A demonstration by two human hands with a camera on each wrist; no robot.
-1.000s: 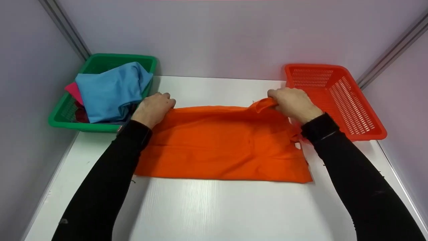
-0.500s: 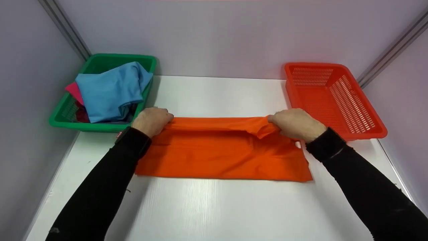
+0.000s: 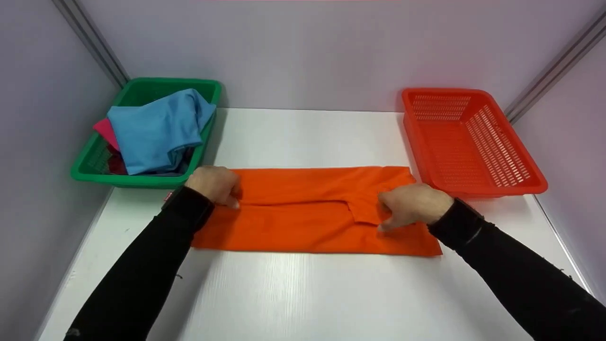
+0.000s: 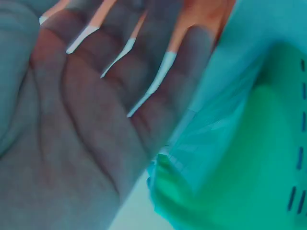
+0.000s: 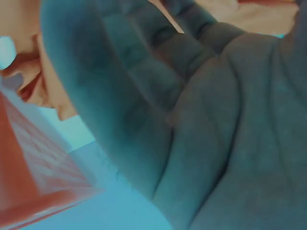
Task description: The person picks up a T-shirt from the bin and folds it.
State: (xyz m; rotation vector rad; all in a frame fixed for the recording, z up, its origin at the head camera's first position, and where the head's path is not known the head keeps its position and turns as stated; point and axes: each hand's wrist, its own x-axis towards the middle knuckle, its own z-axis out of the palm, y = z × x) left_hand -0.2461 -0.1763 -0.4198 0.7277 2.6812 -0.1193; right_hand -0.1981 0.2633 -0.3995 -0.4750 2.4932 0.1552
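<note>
A folded orange garment, seemingly a T-shirt (image 3: 293, 227), lies on the white table in the head view. Its far part is turned over toward the person, and a short sleeve-like flap (image 3: 363, 213) shows on the right. At its left end is my left hand (image 3: 215, 184), fingers pointing down at the fabric. My right hand (image 3: 414, 206) is over the right end, thumb and forefinger at the flap. Both wrist views show a bare palm, with loosely extended fingers in the left (image 4: 81, 124) and right (image 5: 206, 115); the fingertips are cut off or hidden.
At the back left, a green basket (image 3: 78, 166) holds a blue cloth (image 3: 158, 128), a pink one (image 3: 106, 131) and darker fabric. A red basket (image 3: 535, 163) with slotted walls stands at the back right. Pale walls (image 3: 307, 52) enclose the table (image 3: 303, 293).
Both hands have brought the garment's far edge toward the person and laid it down on the rest. They have let go of that edge, and the red basket is no longer overlapped by the right hand.
</note>
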